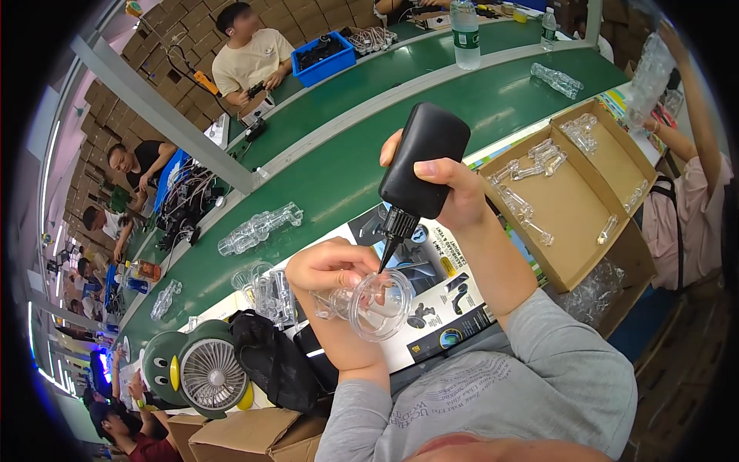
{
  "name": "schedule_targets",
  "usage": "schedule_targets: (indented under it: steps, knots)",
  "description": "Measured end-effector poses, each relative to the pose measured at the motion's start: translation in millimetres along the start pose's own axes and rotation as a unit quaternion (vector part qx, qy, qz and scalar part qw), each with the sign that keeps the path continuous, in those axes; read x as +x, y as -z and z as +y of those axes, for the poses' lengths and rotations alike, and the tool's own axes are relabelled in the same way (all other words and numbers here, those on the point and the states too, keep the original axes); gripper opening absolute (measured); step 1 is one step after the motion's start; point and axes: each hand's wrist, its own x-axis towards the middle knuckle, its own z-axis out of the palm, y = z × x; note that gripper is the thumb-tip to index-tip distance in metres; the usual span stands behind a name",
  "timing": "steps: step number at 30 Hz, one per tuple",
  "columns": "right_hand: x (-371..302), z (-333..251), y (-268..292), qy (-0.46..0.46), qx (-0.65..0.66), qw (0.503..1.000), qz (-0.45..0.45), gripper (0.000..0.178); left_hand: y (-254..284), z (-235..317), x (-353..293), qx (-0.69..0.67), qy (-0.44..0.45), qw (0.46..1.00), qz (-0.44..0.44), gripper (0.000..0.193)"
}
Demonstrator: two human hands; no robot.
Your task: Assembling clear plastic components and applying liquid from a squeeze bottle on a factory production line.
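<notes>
My right hand (pixel 460 189) is wrapped round a black squeeze bottle (pixel 425 154), tipped with its nozzle pointing down. The nozzle tip meets, or nearly meets, the rim of a clear plastic piece (pixel 379 333) with a wide round flange. That piece is gripped by my left hand (pixel 331 268), whose fingers curl behind its far edge. Under both hands lies a printed cardboard sheet (pixel 454 308). Whether any liquid leaves the nozzle is too small to see.
An open cardboard box (pixel 573 231) with several clear parts stands at right. Other clear parts (pixel 260 229) lie on the green conveyor belt (pixel 339 177). Near my left arm are a fan (pixel 214 373) and a black bag (pixel 269 358). Another person's arm (pixel 685 85) reaches in at far right.
</notes>
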Motion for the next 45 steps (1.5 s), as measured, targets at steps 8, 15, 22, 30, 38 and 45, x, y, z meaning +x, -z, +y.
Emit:
schedule_targets:
  steps: [8,15,22,30,38,45]
  knots:
    - [0,1,-3,0.013,-0.012,1.0,0.0,0.038,2,3,-1,0.001,0.017,1.0,-0.014,0.029]
    - [0,1,-3,0.019,-0.017,1.0,0.004,0.038,1,7,3,0.025,0.022,0.999,-0.015,0.029]
    - [0,1,-3,0.023,-0.018,1.0,0.003,0.038,1,8,3,0.018,0.028,0.999,-0.016,0.028]
    - [-1,0,-5,0.035,-0.028,0.999,0.008,0.037,0,8,2,0.015,0.025,0.999,-0.014,0.028]
    - [-2,0,0,0.081,-0.038,0.996,-0.02,0.039,0,3,-4,0.002,0.012,1.0,-0.002,0.03]
    - [-1,4,8,0.061,0.035,0.997,0.041,0.039,-9,-2,-26,-0.089,-0.017,0.977,0.194,0.036]
